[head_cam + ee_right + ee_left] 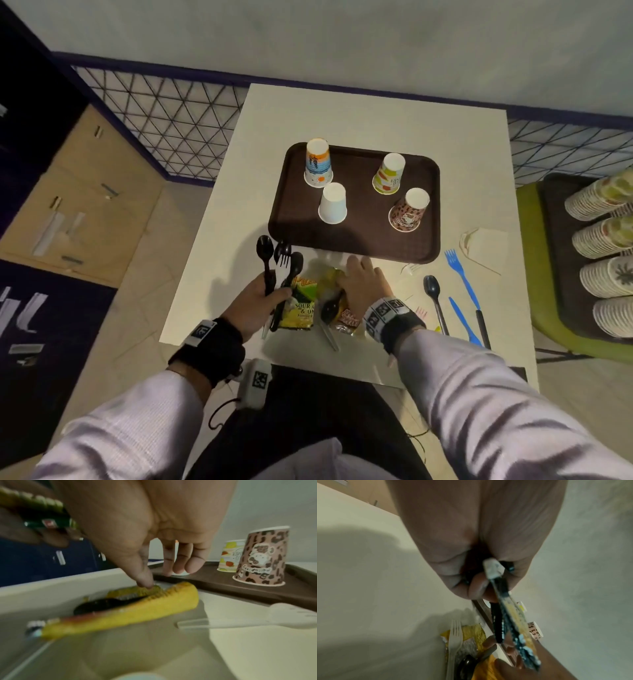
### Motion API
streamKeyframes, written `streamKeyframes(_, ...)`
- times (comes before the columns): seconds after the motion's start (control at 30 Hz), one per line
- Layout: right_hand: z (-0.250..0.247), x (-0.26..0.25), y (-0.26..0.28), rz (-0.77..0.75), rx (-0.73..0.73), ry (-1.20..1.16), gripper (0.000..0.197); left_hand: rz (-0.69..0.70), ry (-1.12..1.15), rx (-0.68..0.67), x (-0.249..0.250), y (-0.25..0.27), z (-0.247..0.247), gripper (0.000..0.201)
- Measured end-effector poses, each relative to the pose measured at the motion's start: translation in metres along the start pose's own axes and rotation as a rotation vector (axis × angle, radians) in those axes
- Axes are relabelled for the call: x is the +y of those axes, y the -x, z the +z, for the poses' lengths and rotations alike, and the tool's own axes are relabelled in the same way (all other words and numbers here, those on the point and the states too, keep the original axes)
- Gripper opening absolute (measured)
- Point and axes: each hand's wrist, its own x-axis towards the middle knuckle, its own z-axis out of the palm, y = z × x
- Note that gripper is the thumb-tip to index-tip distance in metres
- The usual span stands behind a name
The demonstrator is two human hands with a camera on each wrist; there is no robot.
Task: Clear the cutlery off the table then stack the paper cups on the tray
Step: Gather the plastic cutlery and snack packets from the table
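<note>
My left hand [274, 291] grips a bundle of black spoons [265, 246] and a fork, together with a green snack packet [301, 305], at the table's near left. In the left wrist view the left hand [481, 585] is curled round the handles. My right hand [356, 270] hovers over a yellow snack packet [137, 614]; its thumb touches the packet's edge and its fingers hang straight. A black spoon [102, 605] lies against that packet. The brown tray [363, 240] holds several upside-down paper cups, among them a white cup [332, 204] and a leopard cup [262, 557].
On the table to the right lie a blue fork [460, 274], a blue knife [462, 320], another black spoon [433, 294], a pale fork [283, 615] and a napkin [486, 246]. Stacks of cups [603, 236] sit on a tray on a green chair at the far right.
</note>
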Motion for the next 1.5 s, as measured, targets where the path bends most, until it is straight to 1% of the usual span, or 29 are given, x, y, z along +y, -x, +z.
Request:
streamKeyframes(0.1, 0.007, -0.001, -0.006, -0.021, -0.069, 0.086, 0.028, -0.041, -0.001, 0.035, -0.004, 0.003, -0.002, 0.015)
streamKeyframes(0.2, 0.009, 0.001, -0.01, -0.043, -0.058, 0.103, 0.028, -0.05, 0.009, 0.075, -0.006, 0.007, -0.003, 0.014)
streamKeyframes(0.33, 0.001, 0.007, -0.008, -0.051, 0.051, 0.073, 0.03, -0.061, 0.021, 0.131, -0.014, 0.008, -0.011, 0.014)
streamKeyframes(0.4, -0.007, 0.008, -0.002, -0.042, 0.141, 0.06, 0.023, -0.064, 0.038, 0.144, -0.017, 0.007, -0.015, 0.015)
streamKeyframes(0.47, -0.013, 0.003, 0.008, -0.037, 0.188, -0.02, 0.016, -0.048, 0.024, 0.155, -0.016, 0.007, -0.017, 0.018)
streamKeyframes(0.5, -0.014, -0.001, 0.013, -0.024, 0.179, -0.132, 0.015, -0.039, 0.012, 0.154, -0.016, 0.007, -0.018, 0.02)
streamKeyframes(0.53, -0.013, -0.007, 0.017, 0.005, 0.138, -0.288, 0.014, -0.03, 0.008, 0.154, -0.014, 0.007, -0.018, 0.021)
streamKeyframes(0.6, -0.009, -0.019, 0.025, 0.09, 0.01, -0.556, 0.018, -0.02, 0.004, 0.153, -0.012, 0.006, -0.018, 0.021)
streamKeyframes(0.67, -0.001, -0.03, 0.028, 0.179, -0.092, -0.638, 0.026, -0.023, -0.01, 0.152, -0.01, 0.005, -0.018, 0.017)
streamKeyframes(0.73, 0.01, -0.04, 0.026, 0.237, -0.143, -0.612, 0.038, -0.018, -0.024, 0.146, -0.009, 0.003, -0.02, 0.014)
streamKeyframes(0.8, 0.021, -0.05, 0.02, 0.283, -0.172, -0.527, 0.05, -0.008, -0.052, 0.132, -0.009, 0.002, -0.024, 0.012)
streamKeyframes(0.83, 0.024, -0.055, 0.018, 0.304, -0.176, -0.5, 0.052, -0.007, -0.072, 0.126, -0.009, 0.001, -0.026, 0.011)
streamKeyframes(0.93, 0.031, -0.063, 0.011, 0.331, -0.179, -0.398, 0.043, 0.007, -0.11, 0.108, -0.01, -0.002, -0.032, 0.011)
streamKeyframes(1.0, 0.032, -0.067, 0.007, 0.319, -0.229, -0.306, 0.046, 0.021, -0.131, 0.09, -0.01, -0.003, -0.036, 0.02)
streamKeyframes(1.07, 0.032, -0.069, 0.005, 0.313, -0.245, -0.283, 0.046, 0.032, -0.14, 0.065, -0.009, -0.003, -0.039, 0.026)
streamKeyframes(1.1, 0.031, -0.07, 0.004, 0.318, -0.241, -0.312, 0.045, 0.031, -0.143, 0.055, -0.009, -0.004, -0.041, 0.025)
streamKeyframes(1.17, 0.025, -0.071, 0.005, 0.367, -0.2, -0.455, 0.038, 0.036, -0.145, 0.039, -0.009, -0.005, -0.047, 0.02)
streamKeyframes(1.23, 0.019, -0.07, 0.005, 0.416, -0.116, -0.57, 0.033, 0.053, -0.144, 0.021, -0.008, -0.007, -0.053, 0.026)
streamKeyframes(1.3, 0.013, -0.07, 0.005, 0.422, -0.056, -0.623, 0.032, 0.061, -0.129, 0.011, -0.006, -0.008, -0.06, 0.036)
streamKeyframes(1.37, 0.009, -0.069, 0.004, 0.461, 0.004, -0.693, 0.028, 0.061, -0.123, 0.01, -0.004, -0.011, -0.065, 0.038)
streamKeyframes(1.4, 0.006, -0.069, 0.004, 0.485, 0.043, -0.756, 0.025, 0.071, -0.132, 0.012, -0.004, -0.013, -0.067, 0.032)
streamKeyframes(1.47, -0.001, -0.069, 0.004, 0.53, 0.135, -0.882, 0.019, 0.099, -0.149, 0.003, 0.0, -0.016, -0.069, 0.01)
streamKeyframes(1.5, -0.005, -0.069, 0.004, 0.556, 0.175, -0.956, 0.018, 0.112, -0.149, -0.006, 0.003, -0.017, -0.069, 0.006)
